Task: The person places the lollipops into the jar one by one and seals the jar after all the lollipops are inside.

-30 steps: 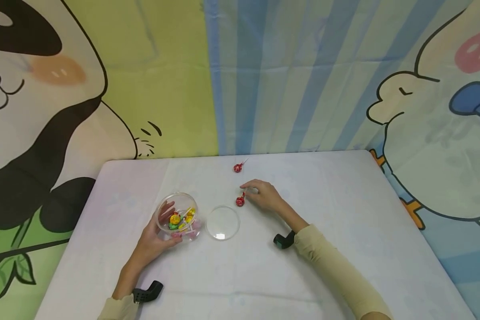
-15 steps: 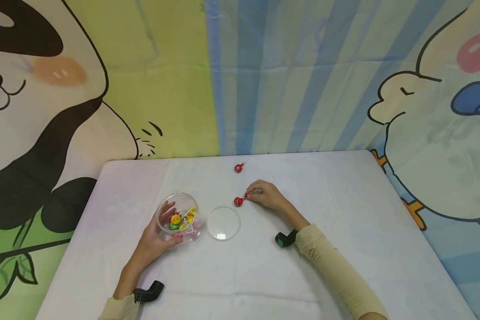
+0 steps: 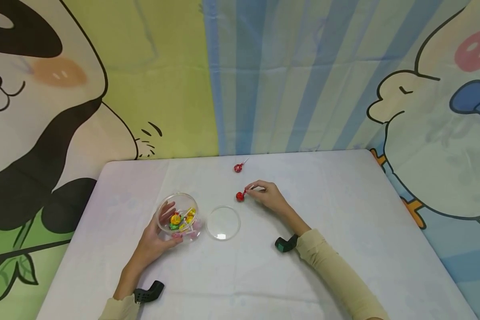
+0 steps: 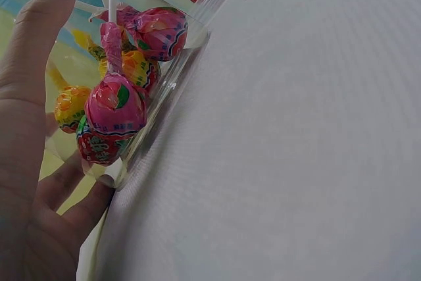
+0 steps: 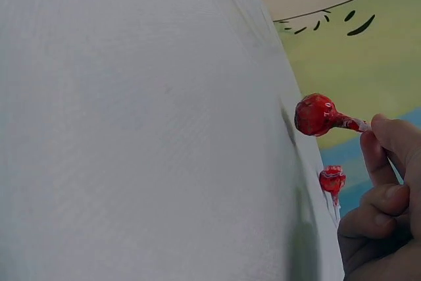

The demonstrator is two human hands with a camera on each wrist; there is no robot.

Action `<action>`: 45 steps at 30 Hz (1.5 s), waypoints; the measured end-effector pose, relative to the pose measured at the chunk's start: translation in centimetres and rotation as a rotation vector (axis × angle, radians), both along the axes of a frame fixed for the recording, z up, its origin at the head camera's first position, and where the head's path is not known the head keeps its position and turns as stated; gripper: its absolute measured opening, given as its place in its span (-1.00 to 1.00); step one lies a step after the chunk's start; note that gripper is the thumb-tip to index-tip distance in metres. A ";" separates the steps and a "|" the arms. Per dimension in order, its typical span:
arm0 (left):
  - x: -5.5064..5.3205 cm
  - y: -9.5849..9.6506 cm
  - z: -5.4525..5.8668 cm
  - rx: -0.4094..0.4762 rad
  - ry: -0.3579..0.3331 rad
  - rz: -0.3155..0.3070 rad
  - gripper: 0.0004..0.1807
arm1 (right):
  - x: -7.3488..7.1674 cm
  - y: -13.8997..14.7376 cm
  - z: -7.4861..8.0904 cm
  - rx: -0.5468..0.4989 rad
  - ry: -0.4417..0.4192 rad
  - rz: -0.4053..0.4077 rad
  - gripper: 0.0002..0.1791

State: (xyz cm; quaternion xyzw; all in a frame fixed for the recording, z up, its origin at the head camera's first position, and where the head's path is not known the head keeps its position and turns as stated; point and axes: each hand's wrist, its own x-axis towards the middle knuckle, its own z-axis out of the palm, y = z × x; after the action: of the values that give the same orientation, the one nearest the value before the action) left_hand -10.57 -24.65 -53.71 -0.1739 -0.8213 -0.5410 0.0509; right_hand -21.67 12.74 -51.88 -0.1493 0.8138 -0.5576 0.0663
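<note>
A clear plastic jar (image 3: 197, 214) stands on the table at left, uncapped. My left hand (image 3: 153, 242) grips its side, thumb and fingers around the wall. Inside lie several wrapped lollipops; a pink lollipop (image 4: 116, 104) and a yellow lollipop (image 4: 71, 106) show in the left wrist view. My right hand (image 3: 269, 195) pinches a red lollipop (image 5: 316, 115) by its stick. Its round head points left and looks lifted just off the cloth. Behind it, a second red lollipop (image 3: 238, 168) lies near the far edge, stick pointing back right.
Between the jar and my right hand, a round clear lid (image 3: 223, 223) lies flat. White cloth covers the table (image 3: 232, 275). At its back edge rises a printed curtain (image 3: 264, 80) with cartoon animals and blue stripes.
My right fingers have closed on the near red lollipop's stick, and its head has risen slightly from the cloth. The left hand and jar have stayed in place.
</note>
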 end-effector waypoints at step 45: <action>-0.2 -0.1 -0.1 0.035 -0.009 -0.019 0.22 | 6.1 -6.3 9.4 -0.260 0.163 0.050 -0.84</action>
State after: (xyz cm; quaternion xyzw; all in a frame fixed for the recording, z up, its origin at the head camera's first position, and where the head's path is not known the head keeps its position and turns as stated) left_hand -10.73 -24.79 -53.84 -0.1783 -0.8103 -0.5565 0.0450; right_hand -15.61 6.46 -42.49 -0.2215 0.7336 -0.6424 -0.0057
